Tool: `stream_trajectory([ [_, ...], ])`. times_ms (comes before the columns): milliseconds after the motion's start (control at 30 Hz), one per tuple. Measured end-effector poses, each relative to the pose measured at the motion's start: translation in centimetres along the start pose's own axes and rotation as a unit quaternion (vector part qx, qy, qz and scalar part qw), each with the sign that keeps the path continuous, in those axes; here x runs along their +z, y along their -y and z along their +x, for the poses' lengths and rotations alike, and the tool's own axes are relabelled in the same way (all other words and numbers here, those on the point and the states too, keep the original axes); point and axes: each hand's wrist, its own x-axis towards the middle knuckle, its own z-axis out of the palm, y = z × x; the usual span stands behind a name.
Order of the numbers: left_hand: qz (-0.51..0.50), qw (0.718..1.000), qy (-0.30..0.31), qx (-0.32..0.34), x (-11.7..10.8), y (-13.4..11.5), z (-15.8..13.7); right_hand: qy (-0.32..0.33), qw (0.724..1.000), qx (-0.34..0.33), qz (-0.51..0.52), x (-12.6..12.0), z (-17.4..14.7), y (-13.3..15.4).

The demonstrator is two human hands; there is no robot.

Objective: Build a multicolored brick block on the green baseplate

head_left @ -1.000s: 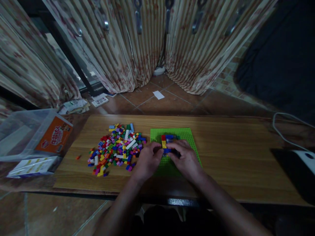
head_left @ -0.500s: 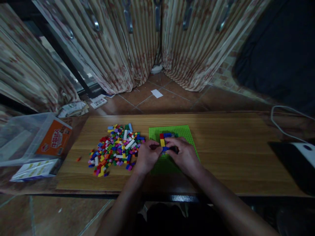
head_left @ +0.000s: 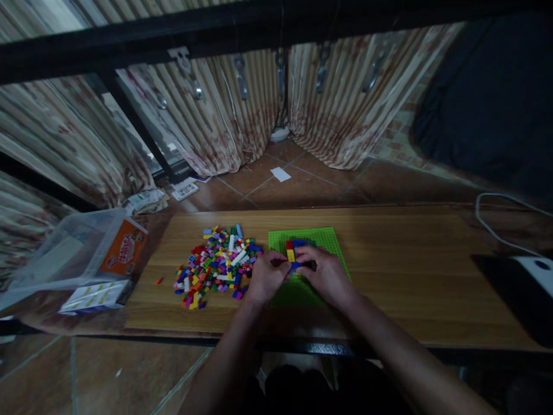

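Note:
A green baseplate lies on the wooden table under both hands. On it stand red and yellow bricks in a column, with blue bricks in a row running right from the red one. At the near end of the column is a small blue brick. My left hand pinches this brick from the left between thumb and finger. From the right, my right hand closes its thumb and fingers on the same brick. Fingers partly cover the bricks and the plate.
A heap of mixed loose bricks spreads over the table left of the plate. One orange brick lies apart. A clear plastic bin and a white box stand at the left. A black and white object lies at the right end.
The camera view has tilted up and shifted left, so the table appears lower and further right. Both hands keep their hold at the near end of the brick column.

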Motion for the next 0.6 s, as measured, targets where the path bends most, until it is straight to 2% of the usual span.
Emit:
stream_trajectory([
  [200,0.013,0.999,0.046,0.0,-0.9,0.2,-0.2,0.002,1.0,-0.027,-0.003,-0.2,-0.6,-0.1],
  [300,0.025,0.999,0.041,-0.004,-1.0,0.2,-0.1,0.007,1.0,-0.024,-0.007,-0.7,-0.9,0.2],
  [500,0.077,0.997,0.02,0.014,-0.5,0.3,-0.1,-0.074,0.997,0.017,0.031,-2.3,-0.8,-0.2],
  [600,0.123,0.991,0.023,0.037,-0.4,0.1,-0.1,-0.092,0.995,0.031,-0.012,-2.1,-0.7,-0.5],
])
